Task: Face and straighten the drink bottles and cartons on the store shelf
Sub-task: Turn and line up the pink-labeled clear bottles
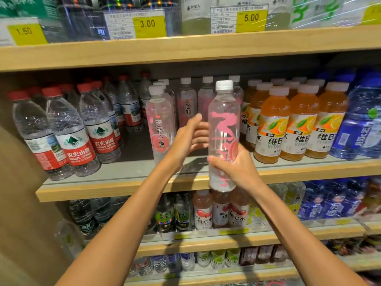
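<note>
Indoors, wood-edged shelf (103, 191) (grey deck (123, 171)); right hand (235, 168) gripping bottle (223, 120)

Wood-edged shelf (115, 191); water bottles (70, 129), pink-label bottles (160, 124), orange drinks (272, 124)

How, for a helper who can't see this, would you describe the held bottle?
On the middle shelf, look between the red-label waters and orange drinks. The right hand grips a clear white-capped bottle; unlike its neighbours, its pink print shows no readable characters.

Bare forearms, bare left hand (186, 139), bare right hand (234, 169)
</note>
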The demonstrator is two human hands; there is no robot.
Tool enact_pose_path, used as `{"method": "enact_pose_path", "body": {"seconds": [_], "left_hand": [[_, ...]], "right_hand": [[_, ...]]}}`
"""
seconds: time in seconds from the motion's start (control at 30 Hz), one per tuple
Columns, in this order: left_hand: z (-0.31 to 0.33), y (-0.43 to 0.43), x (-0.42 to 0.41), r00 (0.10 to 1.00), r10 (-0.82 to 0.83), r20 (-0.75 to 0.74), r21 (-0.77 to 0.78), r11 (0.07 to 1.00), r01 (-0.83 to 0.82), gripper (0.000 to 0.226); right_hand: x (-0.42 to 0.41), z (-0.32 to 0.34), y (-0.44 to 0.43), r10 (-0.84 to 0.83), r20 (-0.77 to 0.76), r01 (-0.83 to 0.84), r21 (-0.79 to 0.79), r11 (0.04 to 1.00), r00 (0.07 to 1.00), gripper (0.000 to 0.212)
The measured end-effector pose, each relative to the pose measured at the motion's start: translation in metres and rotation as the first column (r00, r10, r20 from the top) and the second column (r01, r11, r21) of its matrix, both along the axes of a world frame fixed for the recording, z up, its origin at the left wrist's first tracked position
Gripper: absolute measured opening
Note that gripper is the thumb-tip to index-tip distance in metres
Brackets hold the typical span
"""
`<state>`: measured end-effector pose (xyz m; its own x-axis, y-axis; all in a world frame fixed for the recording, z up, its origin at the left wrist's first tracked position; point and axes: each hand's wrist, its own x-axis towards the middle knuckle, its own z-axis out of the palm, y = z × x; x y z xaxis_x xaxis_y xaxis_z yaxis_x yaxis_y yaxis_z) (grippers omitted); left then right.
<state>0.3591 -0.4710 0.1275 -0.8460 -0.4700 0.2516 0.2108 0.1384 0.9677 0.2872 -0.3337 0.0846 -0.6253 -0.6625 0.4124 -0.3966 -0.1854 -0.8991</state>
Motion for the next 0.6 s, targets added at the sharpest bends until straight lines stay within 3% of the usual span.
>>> {"method": "enact_pose_path", "body": {"seconds": [0.07,0.17,0.27,0.33,0.43,0.6], "left_hand": [[-0.025,-0.005,0.006,0.985,0.173,-0.009,-0.290,0.942,-0.168,0.028],[-0.061,-0.014,0.020,0.965,0.261,0.023,-0.813,0.567,-0.135,0.032],[-0.073,-0.022,0.028,0.961,0.272,0.055,-0.986,0.164,0.010,0.049],[-0.072,-0.025,0.028,0.961,0.264,0.083,-0.996,0.009,0.084,0.057],[-0.074,-0.028,0.025,0.950,0.277,0.141,-0.981,-0.089,0.172,0.062],[-0.077,-0.030,0.024,0.959,0.247,0.138,-0.984,-0.076,0.161,0.060]], "right_hand": [[-0.016,-0.001,-0.003,-0.122,-0.043,0.121,-0.019,0.992,0.992,0.038],[-0.037,-0.006,-0.008,-0.273,-0.082,0.272,-0.028,0.962,0.959,0.053],[-0.051,-0.014,-0.018,-0.364,-0.114,0.364,-0.016,0.931,0.924,0.064],[-0.056,-0.018,-0.024,-0.415,-0.118,0.415,-0.022,0.909,0.902,0.066],[-0.060,-0.020,-0.029,-0.465,-0.156,0.465,-0.039,0.885,0.872,0.064],[-0.056,-0.030,-0.029,-0.483,-0.212,0.497,0.017,0.868,0.850,0.065]]}}
